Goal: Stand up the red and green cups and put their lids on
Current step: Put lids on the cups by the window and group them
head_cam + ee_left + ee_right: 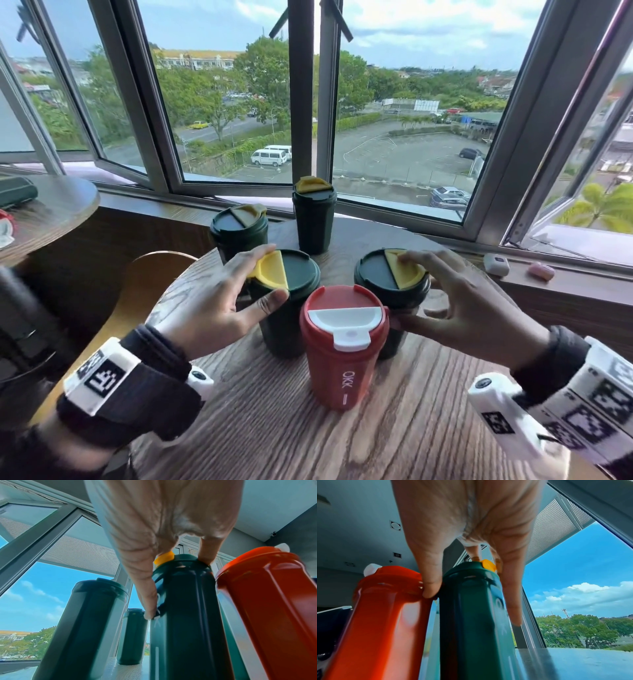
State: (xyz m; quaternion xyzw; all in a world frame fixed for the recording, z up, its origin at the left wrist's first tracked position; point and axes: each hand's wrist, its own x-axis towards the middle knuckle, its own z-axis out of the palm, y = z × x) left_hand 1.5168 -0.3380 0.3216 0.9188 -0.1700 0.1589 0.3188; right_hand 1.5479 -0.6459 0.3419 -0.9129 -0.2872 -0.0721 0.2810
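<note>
On the table (428, 394), lidded red cup (342, 359), green cups (313, 219)

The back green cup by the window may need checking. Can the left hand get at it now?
Probably yes, once it lets go: the left hand grips the near-left green cup, and the back green cup stands upright beyond it, nothing over its lid.

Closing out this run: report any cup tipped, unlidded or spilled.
Nothing stands out. The red cup and all four green cups stand upright on the table, lids on, no spill visible.
</note>
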